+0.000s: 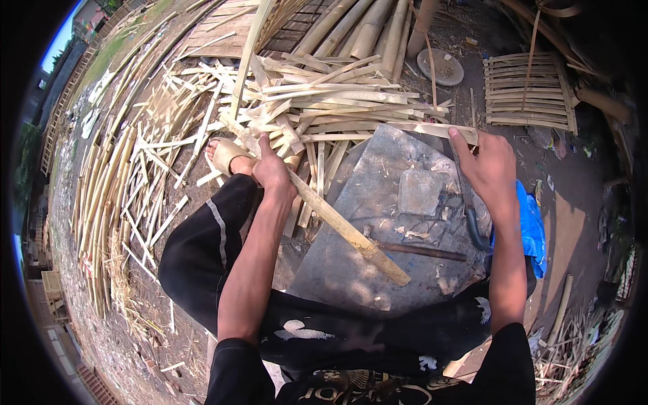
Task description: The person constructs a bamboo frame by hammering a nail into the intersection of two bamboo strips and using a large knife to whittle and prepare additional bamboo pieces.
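Note:
My left hand (273, 169) is closed round a long bamboo strip (334, 219), which slants from beside my sandalled foot down over a grey slab (337, 253). At the slab's far right corner, my right hand (487, 165) grips the end of another pale bamboo strip (432, 128), its thumb on the near side. That strip's other end reaches into a heap of split bamboo (344, 94). Below the right hand, a tool with a curved dark handle (474, 226) lies along the slab's right side. A square grey block (421, 192) and a thin brown stick (425, 252) rest on the slab.
Bamboo poles (368, 30) lean beyond the heap. A slatted bamboo panel (526, 91) and a round pale disc (440, 66) lie at the far right. Blue plastic (532, 226) sits beside my right forearm. Long bamboo strips (101, 216) are laid out at the left.

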A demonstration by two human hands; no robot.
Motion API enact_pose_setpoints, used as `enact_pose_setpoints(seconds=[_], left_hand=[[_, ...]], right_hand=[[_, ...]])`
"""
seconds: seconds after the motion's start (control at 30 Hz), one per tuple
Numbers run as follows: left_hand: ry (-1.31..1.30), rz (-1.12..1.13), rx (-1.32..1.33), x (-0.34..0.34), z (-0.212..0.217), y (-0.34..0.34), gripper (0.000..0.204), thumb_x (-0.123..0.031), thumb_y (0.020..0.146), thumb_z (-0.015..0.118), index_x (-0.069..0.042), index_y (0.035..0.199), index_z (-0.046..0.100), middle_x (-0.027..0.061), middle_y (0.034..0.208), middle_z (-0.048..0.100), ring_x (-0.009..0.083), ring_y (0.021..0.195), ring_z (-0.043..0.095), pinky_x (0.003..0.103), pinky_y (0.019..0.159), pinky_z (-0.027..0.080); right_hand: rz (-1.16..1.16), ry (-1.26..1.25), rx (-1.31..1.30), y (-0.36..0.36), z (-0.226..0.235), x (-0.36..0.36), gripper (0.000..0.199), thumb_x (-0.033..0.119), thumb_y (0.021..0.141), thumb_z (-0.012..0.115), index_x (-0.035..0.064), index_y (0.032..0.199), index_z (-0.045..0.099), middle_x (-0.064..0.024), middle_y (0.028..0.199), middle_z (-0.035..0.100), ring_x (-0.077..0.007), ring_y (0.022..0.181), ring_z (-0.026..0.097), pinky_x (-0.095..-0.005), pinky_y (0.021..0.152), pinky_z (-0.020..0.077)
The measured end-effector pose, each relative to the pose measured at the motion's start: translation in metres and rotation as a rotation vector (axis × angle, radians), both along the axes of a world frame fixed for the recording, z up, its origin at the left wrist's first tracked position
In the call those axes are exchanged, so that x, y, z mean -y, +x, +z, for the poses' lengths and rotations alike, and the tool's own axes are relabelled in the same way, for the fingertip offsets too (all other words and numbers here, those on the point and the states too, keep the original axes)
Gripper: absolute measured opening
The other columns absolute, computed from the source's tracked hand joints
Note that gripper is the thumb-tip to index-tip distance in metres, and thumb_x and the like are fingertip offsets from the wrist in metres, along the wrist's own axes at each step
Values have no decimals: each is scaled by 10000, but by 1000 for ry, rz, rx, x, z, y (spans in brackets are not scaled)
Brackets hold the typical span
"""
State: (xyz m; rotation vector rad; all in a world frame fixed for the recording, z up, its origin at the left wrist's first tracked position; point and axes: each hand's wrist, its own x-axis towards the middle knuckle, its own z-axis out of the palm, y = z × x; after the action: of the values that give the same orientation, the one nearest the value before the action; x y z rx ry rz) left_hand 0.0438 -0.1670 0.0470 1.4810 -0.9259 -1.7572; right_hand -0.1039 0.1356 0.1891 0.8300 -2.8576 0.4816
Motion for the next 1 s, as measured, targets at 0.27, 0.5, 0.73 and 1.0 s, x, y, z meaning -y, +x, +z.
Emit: enact_pose_setpoints(seconds=[0.27, 0.5, 0.73, 1.0], left_hand=[[100, 137, -59, -75, -29, 30, 626, -510, 941, 642, 95, 1101, 638, 108, 894, 635, 234, 697, 623, 413, 622, 528], [178, 121, -29, -164, -88, 66, 631, -458, 939, 677, 76, 1255, 569, 123, 1068, 631, 252, 932, 640, 421, 805, 536], [430, -616, 128, -176, -84, 107, 301, -398, 958, 685, -152, 1106, 596, 44, 977, 636, 158, 835, 584, 355, 725, 471], [375, -695, 295, -181, -70, 82, 273, -324, 885, 803, -152, 960, 605, -29, 885, 639, 114, 751, 576, 325, 693, 467]], right_hand=[[-104, -680, 151, -71, 50, -97, 390, 375, 923, 715, 5, 801, 710, -16, 660, 637, -55, 628, 537, -236, 578, 407], [-300, -1156, 22, -80, 34, -182, 317, 359, 944, 709, 61, 838, 705, 2, 675, 603, -55, 619, 515, -232, 589, 387], [-152, -1343, -266, -74, 72, -186, 348, 385, 983, 672, 76, 824, 683, 59, 697, 499, -42, 639, 400, -243, 581, 296], [178, -912, -179, -101, 84, -138, 339, 378, 1019, 630, 57, 973, 727, 40, 816, 603, -62, 772, 528, -208, 714, 414]])
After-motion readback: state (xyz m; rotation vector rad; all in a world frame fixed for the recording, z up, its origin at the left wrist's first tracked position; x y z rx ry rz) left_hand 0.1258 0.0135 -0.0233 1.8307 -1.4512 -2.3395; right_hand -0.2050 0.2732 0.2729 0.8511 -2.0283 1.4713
